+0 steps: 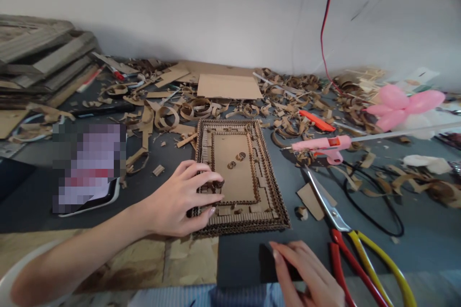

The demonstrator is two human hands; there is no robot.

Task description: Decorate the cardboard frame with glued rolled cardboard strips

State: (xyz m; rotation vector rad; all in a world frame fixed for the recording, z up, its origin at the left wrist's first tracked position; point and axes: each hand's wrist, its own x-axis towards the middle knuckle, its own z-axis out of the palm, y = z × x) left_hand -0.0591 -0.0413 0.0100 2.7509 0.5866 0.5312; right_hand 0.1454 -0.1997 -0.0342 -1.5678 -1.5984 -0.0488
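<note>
A rectangular cardboard frame [272,192] with corrugated, layered borders lies flat on the dark table. Two small rolled cardboard coils [236,159] sit on its plain inner panel. Over the frame's left side rests my left hand [187,196], fingers spread apart. Another small dark coil [218,184] shows at its fingertips, touching them; the thumb is apart from it. My right hand [308,271] is near the table's front edge, thumb and index fingertips drawn together. Whatever they may hold is too small to make out, and the other fingers are curled and partly hidden.
Open scissors [336,220] with red and yellow handles lie at right, below a pink glue gun [320,145] and an orange cutter [317,121]. A blurred phone [115,194] lies left. Curled cardboard scraps [196,108] cover the back. Stacked frames [43,62] stand far left.
</note>
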